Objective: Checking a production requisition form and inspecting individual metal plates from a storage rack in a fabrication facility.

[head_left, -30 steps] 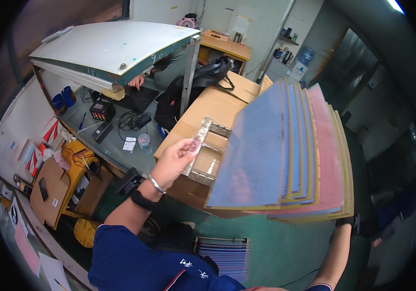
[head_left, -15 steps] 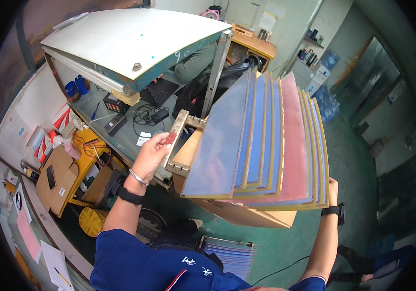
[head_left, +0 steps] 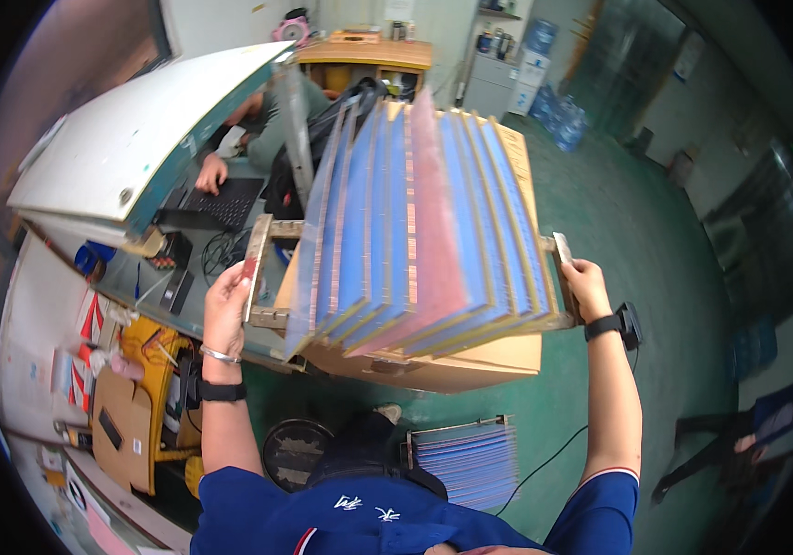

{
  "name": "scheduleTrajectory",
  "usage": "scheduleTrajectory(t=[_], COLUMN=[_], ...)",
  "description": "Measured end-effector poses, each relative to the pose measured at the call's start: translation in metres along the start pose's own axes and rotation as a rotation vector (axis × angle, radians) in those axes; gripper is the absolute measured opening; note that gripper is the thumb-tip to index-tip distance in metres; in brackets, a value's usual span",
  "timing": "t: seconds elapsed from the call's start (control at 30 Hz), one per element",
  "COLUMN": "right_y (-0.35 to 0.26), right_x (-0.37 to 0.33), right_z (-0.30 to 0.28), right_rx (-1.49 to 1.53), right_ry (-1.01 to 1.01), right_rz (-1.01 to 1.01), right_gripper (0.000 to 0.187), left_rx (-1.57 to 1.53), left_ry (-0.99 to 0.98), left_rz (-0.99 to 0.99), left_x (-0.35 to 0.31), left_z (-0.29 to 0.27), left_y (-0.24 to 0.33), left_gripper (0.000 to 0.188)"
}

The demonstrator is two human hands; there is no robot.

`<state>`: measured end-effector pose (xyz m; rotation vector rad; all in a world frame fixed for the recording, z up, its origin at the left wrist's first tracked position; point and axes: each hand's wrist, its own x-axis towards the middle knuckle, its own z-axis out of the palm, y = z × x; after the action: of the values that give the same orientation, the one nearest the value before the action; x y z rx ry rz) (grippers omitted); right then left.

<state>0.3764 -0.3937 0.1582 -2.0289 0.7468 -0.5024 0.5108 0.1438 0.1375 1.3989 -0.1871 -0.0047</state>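
The left hand (head_left: 227,301) and the right hand (head_left: 587,287) are each closed on an end bar of the rack (head_left: 259,248), the thumbs toward the person. The rack is suspended between the hands and carries upright panels (head_left: 353,231), mostly blue, with one red panel (head_left: 432,222) near the middle. Directly below and behind the rack is a cardboard box (head_left: 470,363); whether the two touch cannot be determined.

Left of and beyond the left hand, a tabletop (head_left: 122,289) carries a keyboard (head_left: 226,201) and cables (head_left: 221,252). A metal post (head_left: 295,129) stands beyond the left hand, near the panels; a white board (head_left: 156,129) overhangs the tabletop. A co-worker's hand (head_left: 213,173) is at the keyboard.

Below the hands, on the floor (head_left: 628,222), are a second loaded rack (head_left: 466,462) and a round black object (head_left: 297,453). A cable (head_left: 549,462) crosses the floor below the right hand.
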Motion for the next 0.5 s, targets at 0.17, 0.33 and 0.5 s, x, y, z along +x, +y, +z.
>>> scheduleTrajectory(t=[0.17,0.33,0.5], right_y=[-0.011,0.024,0.160], right_x=[-0.025,-0.064,-0.160], right_z=[-0.012,-0.038,-0.037], right_rx=[0.010,0.475,0.591], right_ry=[-0.083,0.086,0.381], right_rz=[0.021,0.103,0.205], right_gripper=[0.029,0.042,0.037], left_rx=[0.051,-0.053,-0.226], left_ry=[0.075,0.144,0.505], left_rz=[0.050,0.093,-0.214], left_x=[0.000,-0.021,-0.057], left_z=[-0.001,0.015,-0.007], left_y=[-0.005,-0.020,-0.093], left_gripper=[0.030,0.038,0.040])
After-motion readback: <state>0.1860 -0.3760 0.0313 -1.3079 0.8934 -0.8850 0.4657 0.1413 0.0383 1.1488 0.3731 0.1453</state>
